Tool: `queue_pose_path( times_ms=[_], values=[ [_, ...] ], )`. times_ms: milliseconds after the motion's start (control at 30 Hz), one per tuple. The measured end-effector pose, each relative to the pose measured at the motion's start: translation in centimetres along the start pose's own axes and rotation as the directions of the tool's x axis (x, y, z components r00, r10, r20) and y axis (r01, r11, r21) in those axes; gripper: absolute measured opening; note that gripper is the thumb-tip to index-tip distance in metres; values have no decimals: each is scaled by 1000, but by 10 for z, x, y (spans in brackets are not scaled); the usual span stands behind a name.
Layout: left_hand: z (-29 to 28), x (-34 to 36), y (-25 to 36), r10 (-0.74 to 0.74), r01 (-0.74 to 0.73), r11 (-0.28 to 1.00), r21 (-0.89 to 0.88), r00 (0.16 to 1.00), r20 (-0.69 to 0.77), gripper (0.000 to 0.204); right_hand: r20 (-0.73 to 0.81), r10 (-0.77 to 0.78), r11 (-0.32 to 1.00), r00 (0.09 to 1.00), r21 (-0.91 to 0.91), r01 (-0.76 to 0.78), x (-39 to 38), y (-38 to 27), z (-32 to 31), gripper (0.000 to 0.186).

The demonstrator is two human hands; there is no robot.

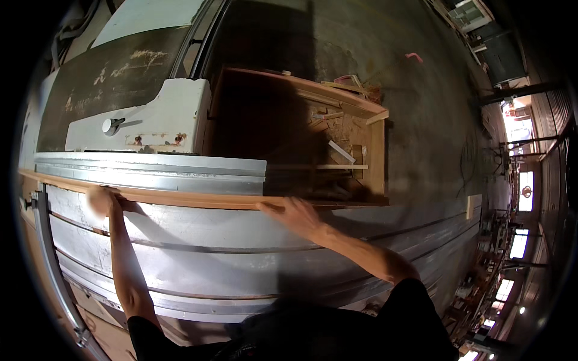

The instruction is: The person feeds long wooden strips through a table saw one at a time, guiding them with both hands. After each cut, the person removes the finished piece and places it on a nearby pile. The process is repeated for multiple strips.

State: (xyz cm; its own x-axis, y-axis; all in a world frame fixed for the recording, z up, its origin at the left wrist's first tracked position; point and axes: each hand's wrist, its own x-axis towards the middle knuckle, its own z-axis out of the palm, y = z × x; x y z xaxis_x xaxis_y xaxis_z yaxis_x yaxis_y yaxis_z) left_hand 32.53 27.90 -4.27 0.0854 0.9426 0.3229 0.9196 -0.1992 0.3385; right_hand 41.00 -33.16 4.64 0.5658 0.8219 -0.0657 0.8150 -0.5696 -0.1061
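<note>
A dim workshop with a bare floor (400,123) spreads beyond a long, grooved metal surface (198,231), and bright windows (525,192) line the far right. On the surface lies a long wooden strip (180,197), running left to right along the near side of a stepped metal fence (150,171). The fence stands directly in the way on the strip's far side. Behind it, at far left, is a white machine panel (162,111) with a round knob (111,126) and rust-coloured spots.

The left hand (103,201) is at the strip, towards its left part; it is blurred, so I cannot tell whether its grip is clenched or loose. The right hand (295,215) rests against the strip farther right, thumb stretched leftwards; I cannot tell if its fingers close around the wood.

Past the right end of the fence, a large wooden bin (378,156) holds offcuts, among them a whitish stick (341,152); its left part is in deep shadow. A small pink thing (413,57) lies on the floor, farther off. At the right end of the surface is a pale wooden block (474,206). A metal bar (54,265) runs along the left edge.
</note>
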Motion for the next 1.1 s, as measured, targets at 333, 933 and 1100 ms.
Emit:
queue_pose_path(
  times_ms=[333, 933, 1100],
  values=[
    [28, 2, -32, 68, -68, 997, 48, 998, 3, 43, -46, -13, 996, 999, 88, 17, 37, -30, 10, 57],
    [-25, -75, 45, -187, 172, 973, -151, 979, -85, 47, 12, -413, 905, 911, -102, 412, 99, -63, -33, 45],
    [-33, -58, 53, -175, 164, 974, -155, 983, -60, 48, -3, -722, 691, 691, -53, 721, 141, -52, -43, 46]
  ],
)
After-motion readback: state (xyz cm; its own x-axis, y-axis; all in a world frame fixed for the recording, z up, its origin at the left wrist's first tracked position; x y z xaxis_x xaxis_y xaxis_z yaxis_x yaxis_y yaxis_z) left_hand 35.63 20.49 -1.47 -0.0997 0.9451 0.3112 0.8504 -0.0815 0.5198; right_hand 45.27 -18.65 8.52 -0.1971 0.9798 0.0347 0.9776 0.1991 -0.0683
